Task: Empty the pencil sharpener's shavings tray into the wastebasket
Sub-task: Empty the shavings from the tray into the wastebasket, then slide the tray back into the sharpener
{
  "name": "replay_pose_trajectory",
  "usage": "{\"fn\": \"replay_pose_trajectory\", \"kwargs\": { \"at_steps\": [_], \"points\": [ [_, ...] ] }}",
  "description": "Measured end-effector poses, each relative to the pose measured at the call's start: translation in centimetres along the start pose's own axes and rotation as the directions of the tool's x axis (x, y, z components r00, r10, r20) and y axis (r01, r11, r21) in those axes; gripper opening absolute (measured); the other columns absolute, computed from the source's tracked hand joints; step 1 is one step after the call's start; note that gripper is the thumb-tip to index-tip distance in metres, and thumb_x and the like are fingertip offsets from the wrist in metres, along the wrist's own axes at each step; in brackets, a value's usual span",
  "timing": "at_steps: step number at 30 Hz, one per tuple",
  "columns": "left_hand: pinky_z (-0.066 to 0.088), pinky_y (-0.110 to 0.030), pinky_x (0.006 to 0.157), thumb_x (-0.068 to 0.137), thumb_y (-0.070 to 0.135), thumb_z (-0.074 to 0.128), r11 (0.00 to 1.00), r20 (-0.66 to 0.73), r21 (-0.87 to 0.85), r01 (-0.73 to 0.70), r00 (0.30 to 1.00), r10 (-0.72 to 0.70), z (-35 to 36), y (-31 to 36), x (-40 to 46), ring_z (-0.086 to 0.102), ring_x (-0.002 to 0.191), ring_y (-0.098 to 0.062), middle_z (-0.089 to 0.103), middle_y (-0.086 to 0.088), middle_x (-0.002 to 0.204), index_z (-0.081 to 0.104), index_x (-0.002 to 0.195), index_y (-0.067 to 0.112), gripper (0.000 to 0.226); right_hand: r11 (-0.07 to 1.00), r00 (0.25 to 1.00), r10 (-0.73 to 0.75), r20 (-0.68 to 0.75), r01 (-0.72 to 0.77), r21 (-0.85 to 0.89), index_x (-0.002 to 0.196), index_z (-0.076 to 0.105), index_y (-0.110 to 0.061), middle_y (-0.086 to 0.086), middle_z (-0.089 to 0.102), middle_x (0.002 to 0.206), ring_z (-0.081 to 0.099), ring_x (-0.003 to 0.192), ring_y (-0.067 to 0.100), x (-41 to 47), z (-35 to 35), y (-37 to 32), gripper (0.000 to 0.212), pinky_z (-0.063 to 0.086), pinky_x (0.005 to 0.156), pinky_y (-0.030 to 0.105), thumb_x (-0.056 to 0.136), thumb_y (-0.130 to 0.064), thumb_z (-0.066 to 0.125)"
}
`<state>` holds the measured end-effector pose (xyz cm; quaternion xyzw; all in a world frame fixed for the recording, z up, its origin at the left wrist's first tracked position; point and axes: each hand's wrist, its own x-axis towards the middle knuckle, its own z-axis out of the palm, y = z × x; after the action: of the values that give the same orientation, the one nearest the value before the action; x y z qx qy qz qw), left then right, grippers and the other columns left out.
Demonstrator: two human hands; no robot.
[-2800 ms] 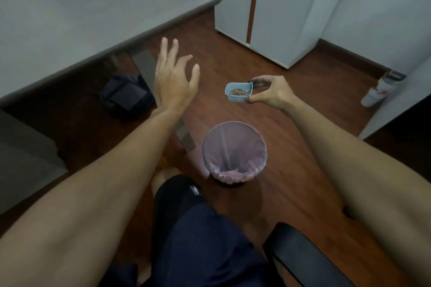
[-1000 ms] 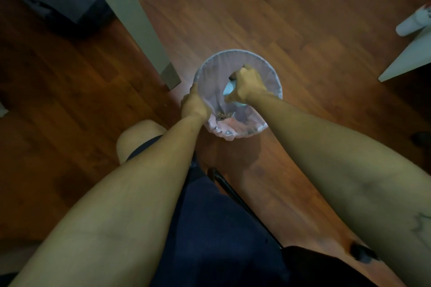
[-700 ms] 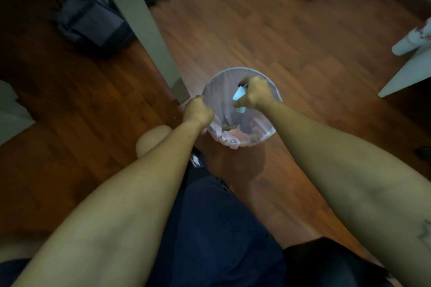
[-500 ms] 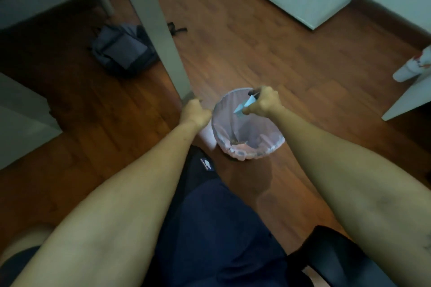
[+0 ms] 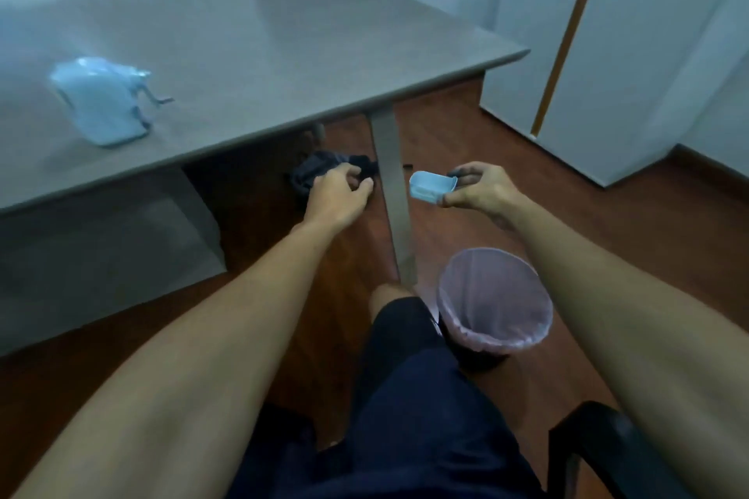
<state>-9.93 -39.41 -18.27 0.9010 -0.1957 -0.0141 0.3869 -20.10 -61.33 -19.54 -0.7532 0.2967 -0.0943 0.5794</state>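
My right hand (image 5: 480,187) pinches the small light-blue shavings tray (image 5: 430,185) at its right end, holding it in the air above and behind the wastebasket. The tray's inside looks bare. The wastebasket (image 5: 495,302), lined with a pale pink bag, stands on the wooden floor beside my right knee. My left hand (image 5: 338,194) hovers near the desk leg with fingers loosely curled and nothing in it. The light-blue pencil sharpener (image 5: 101,101) with its crank stands on the grey desk (image 5: 259,45) at the left.
A grey metal desk leg (image 5: 393,190) runs down between my hands. A dark bag (image 5: 324,170) lies on the floor under the desk. White cabinets (image 5: 608,53) stand at the right. A black chair arm (image 5: 608,450) is at the lower right.
Both hands have lifted away from the wastebasket. The tray, tipped inside the bin before, is now held up and level. My view has risen to take in the desk and sharpener.
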Motion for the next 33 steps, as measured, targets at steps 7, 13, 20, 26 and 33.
{"fn": "replay_pose_trajectory", "kwargs": {
  "at_steps": [7,13,20,26,33],
  "points": [
    [0.049,-0.029,0.086,0.089,0.036,0.060,0.999,-0.236,0.019,-0.040,0.971,0.044,-12.4,0.5,-0.7,0.066,0.097,-0.021,0.066,0.004,0.085,0.069,0.109,0.018,0.029,0.978,0.964,-0.191,0.185,0.171,0.122,0.112,0.065,-0.004,0.026,0.067,0.121,0.071,0.096,0.029,-1.1,3.9,-10.8,0.053,0.063,0.074,0.029,0.065,0.013,0.081],
    [0.051,-0.030,0.084,0.081,0.032,0.063,0.999,-0.401,0.028,0.021,0.916,-0.008,-20.8,-1.9,-1.1,0.067,0.090,-0.020,0.066,0.006,0.079,0.068,0.106,0.019,0.028,0.965,0.909,-0.259,0.327,0.227,0.135,0.114,0.066,-0.007,0.022,0.067,0.123,0.071,0.106,0.031,-1.3,9.2,-17.3,0.054,0.061,0.086,0.036,0.065,0.008,0.084],
    [0.044,-0.024,0.076,0.079,0.042,0.068,0.992,-0.553,0.078,0.097,0.832,-0.038,-27.1,-4.9,-1.1,0.068,0.092,-0.019,0.063,0.012,0.076,0.069,0.103,0.023,0.031,0.938,0.859,-0.334,0.389,0.343,0.047,0.109,0.066,-0.009,0.021,0.068,0.119,0.070,0.102,0.028,-1.9,16.3,-22.0,0.050,0.060,0.087,0.034,0.064,0.003,0.087],
    [0.053,-0.035,0.084,0.068,0.055,0.077,0.987,-0.595,0.027,0.156,0.796,-0.109,-30.2,-8.0,-0.3,0.066,0.094,-0.020,0.065,0.002,0.098,0.064,0.112,0.019,0.058,0.923,0.838,-0.341,0.427,0.385,-0.018,0.119,0.067,-0.001,0.015,0.071,0.108,0.070,0.097,0.026,-2.3,21.4,-24.5,0.065,0.059,0.091,0.038,0.059,-0.001,0.091],
    [0.048,-0.035,0.099,0.062,0.038,0.090,0.972,-0.362,-0.201,0.124,0.912,-0.192,-31.2,-9.8,2.1,0.055,0.120,-0.024,0.054,-0.008,0.138,0.041,0.146,0.023,0.098,0.906,0.825,-0.332,0.457,0.413,-0.088,0.123,0.066,-0.002,0.013,0.072,0.111,0.070,0.101,0.024,-1.6,24.6,-25.4,0.069,0.058,0.091,0.036,0.059,-0.001,0.091]
  ]
}}
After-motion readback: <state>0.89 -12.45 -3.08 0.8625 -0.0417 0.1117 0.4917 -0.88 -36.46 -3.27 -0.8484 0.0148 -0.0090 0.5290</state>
